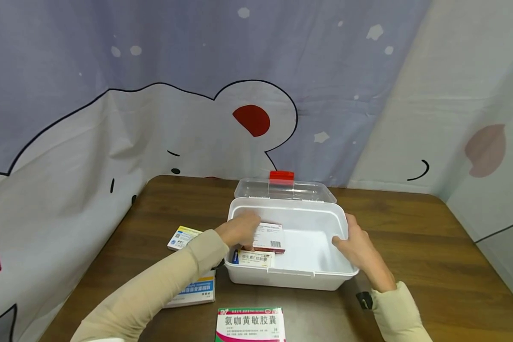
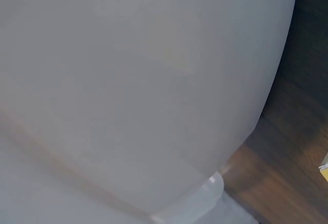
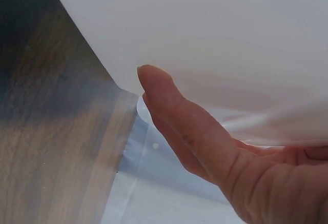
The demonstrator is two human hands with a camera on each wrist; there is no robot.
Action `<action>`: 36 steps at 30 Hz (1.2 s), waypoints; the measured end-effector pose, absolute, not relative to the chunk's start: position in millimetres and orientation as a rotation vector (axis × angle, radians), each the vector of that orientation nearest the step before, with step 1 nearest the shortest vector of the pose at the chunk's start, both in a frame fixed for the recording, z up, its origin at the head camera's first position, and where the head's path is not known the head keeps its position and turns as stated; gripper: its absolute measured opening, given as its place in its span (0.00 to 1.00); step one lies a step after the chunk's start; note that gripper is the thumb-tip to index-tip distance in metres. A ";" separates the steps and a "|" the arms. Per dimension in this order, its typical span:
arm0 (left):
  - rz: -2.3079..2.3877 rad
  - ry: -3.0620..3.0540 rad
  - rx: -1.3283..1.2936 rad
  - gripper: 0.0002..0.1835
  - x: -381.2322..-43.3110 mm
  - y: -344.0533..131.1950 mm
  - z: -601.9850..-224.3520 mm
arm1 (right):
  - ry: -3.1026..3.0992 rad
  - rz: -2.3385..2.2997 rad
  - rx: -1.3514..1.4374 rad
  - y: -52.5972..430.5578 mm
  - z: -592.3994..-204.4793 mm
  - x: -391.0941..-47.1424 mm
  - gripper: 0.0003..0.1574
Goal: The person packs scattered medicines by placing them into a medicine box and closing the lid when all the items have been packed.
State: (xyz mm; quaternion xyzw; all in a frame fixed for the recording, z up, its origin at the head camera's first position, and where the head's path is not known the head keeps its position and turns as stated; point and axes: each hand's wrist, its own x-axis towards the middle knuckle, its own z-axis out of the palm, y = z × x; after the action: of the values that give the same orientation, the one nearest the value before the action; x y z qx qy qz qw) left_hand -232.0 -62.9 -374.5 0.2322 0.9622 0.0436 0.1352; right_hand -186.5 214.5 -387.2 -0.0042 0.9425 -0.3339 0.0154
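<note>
A white plastic storage box stands with its lid tipped back. Inside, at its left end, lie a white and dark-red capsule box and a smaller cream medicine box. My left hand is blurred and reaches over the box's left wall, covering the capsule box's left edge; its grip is hidden. The left wrist view shows mostly the white outer wall. My right hand grips the right rim, thumb inside. Fingers lie along the outer wall in the right wrist view.
A clear lid with a red latch lies behind the storage box. A yellow-white carton and a blue-white carton lie left, partly behind my sleeve. A green, pink and white capsule carton is at the front.
</note>
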 end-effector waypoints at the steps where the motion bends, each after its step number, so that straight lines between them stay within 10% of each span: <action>1: 0.124 2.782 0.662 0.21 -231.6 -62.4 -374.4 | 2.929 -1.040 -0.009 214.5 -387.3 -186.5 0.42; 36: 0.632 2.744 1.057 0.22 -215.8 -84.0 -346.3 | 2.946 -1.086 -0.037 218.3 -386.6 -187.7 0.32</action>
State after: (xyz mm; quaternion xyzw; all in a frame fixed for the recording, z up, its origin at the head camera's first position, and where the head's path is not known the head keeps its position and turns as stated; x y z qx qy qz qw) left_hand -215.8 -84.0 -346.3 0.3505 0.9103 0.2098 0.0669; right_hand -187.7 218.3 -386.6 -0.0119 0.9382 -0.3458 0.0008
